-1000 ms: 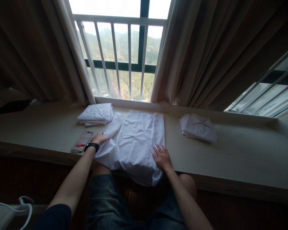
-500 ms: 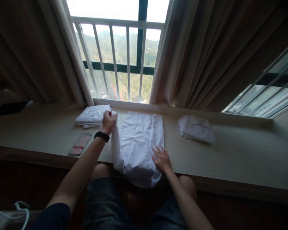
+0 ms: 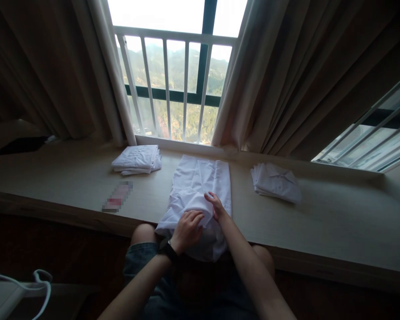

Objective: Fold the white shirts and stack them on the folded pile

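A white shirt [image 3: 200,178] lies partly folded before me, its near end hanging over the front edge of the wooden ledge. My left hand [image 3: 188,229], with a dark band on the wrist, is closed on the fabric near the middle of the shirt's near part. The fingertips are partly hidden. Just to its right, my right hand [image 3: 215,206] rests against the shirt with the fingers stretched and the thumb apart. Loose cloth bunches between and under both hands.
Folded white garments [image 3: 137,159] form a stack at the back left. Another stack of folded shirts [image 3: 275,182], a collar showing, sits to the right. A blurred-out phone [image 3: 118,196] lies on the ledge [image 3: 336,213]. Curtains [image 3: 279,80] flank the barred window. A white cable [image 3: 43,284] hangs lower left.
My left hand has carried the shirt's left part, seemingly a sleeve, rightward and toward me across the body. My right hand has shifted slightly inward and away from me. The view has turned slightly.
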`<move>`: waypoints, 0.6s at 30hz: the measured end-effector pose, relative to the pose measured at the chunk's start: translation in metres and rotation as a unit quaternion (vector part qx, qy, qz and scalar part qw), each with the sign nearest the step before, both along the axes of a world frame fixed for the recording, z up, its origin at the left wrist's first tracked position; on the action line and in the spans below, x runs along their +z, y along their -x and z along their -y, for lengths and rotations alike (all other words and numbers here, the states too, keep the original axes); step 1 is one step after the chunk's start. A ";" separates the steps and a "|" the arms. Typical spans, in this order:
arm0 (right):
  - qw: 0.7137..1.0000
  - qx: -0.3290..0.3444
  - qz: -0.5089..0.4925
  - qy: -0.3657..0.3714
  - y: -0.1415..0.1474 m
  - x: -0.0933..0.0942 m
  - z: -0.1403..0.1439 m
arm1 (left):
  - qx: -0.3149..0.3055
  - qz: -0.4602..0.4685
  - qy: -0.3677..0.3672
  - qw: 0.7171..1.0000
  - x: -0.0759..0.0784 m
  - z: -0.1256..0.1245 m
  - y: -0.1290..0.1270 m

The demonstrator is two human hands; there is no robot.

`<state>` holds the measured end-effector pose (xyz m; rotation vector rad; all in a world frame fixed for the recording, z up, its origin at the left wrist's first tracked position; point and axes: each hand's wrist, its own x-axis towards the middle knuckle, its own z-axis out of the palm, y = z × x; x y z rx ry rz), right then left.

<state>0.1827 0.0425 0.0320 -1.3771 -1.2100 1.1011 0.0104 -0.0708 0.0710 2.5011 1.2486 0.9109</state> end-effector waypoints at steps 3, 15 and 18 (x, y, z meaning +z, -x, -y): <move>0.990 0.002 0.141 -0.020 0.008 0.010 0.012 | 0.094 -0.012 -0.007 0.996 -0.003 0.008 0.047; 0.750 0.209 0.622 -0.084 0.089 0.046 0.056 | 0.225 0.032 0.084 0.970 -0.059 -0.012 0.105; 0.768 0.179 0.613 -0.045 0.084 0.051 0.040 | 0.229 0.042 0.121 0.965 -0.058 -0.021 0.107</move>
